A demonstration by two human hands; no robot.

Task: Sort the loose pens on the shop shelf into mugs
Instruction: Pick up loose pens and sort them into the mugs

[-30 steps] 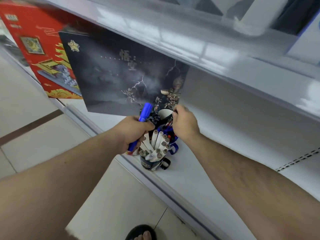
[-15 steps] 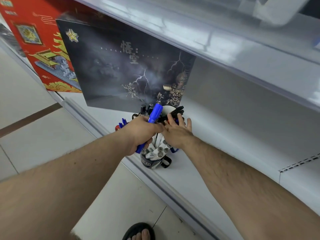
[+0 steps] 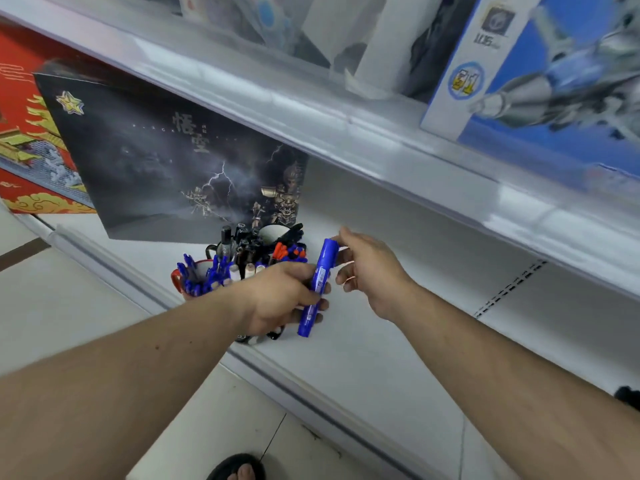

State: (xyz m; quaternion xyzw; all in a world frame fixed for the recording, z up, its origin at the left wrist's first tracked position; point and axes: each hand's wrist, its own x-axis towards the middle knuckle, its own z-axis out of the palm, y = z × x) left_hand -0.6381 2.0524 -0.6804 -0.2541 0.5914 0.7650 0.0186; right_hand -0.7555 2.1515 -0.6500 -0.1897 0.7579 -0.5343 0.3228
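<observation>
My left hand (image 3: 284, 296) grips a thick blue marker (image 3: 318, 285) around its middle, cap end up, above the white shelf (image 3: 381, 348). My right hand (image 3: 370, 271) hovers just right of the marker with fingers loosely curled; its thumb tip is at the cap. Behind my left hand stands a cluster of mugs. A red mug (image 3: 177, 279) holds blue pens, a white mug (image 3: 277, 232) holds black pens, and a blue mug's red and blue pens (image 3: 291, 253) show. A dark mug (image 3: 244, 337) is mostly hidden under my left hand.
A dark picture box (image 3: 156, 161) and a red box (image 3: 20, 133) stand on the shelf behind the mugs. The upper shelf edge (image 3: 346, 133) overhangs, with a blue box (image 3: 554, 81) on it. Tiled floor and my sandalled foot (image 3: 239, 469) lie below.
My right hand has come away from the white mug and black pens and moved right to the marker's cap. My left hand carried the marker right and slightly down.
</observation>
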